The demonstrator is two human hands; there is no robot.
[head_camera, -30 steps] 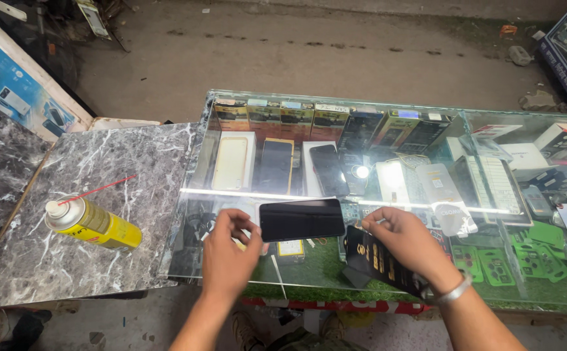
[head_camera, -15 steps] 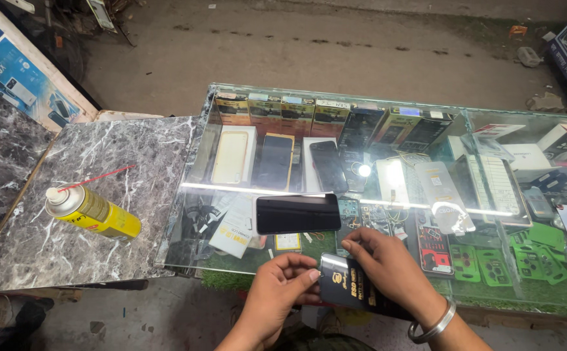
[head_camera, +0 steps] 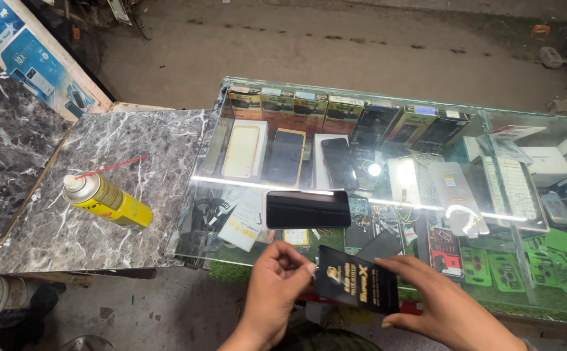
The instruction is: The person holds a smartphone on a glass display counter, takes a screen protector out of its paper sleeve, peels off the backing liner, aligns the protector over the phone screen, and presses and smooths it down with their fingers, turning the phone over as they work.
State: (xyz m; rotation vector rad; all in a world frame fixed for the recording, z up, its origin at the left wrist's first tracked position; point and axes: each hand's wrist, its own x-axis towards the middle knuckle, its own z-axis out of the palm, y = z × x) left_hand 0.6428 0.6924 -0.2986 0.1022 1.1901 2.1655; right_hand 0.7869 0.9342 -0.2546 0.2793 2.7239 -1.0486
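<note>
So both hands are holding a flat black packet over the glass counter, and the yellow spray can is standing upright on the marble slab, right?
Not quite: the yellow spray can lies on its side on the marble slab, as the head view shows. Both hands, left and right, do hold the flat black packet over the glass counter.

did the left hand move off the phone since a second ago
Yes. The left hand has pulled back from the black phone on the glass counter, toward the person, and now pinches the black packet.
</note>
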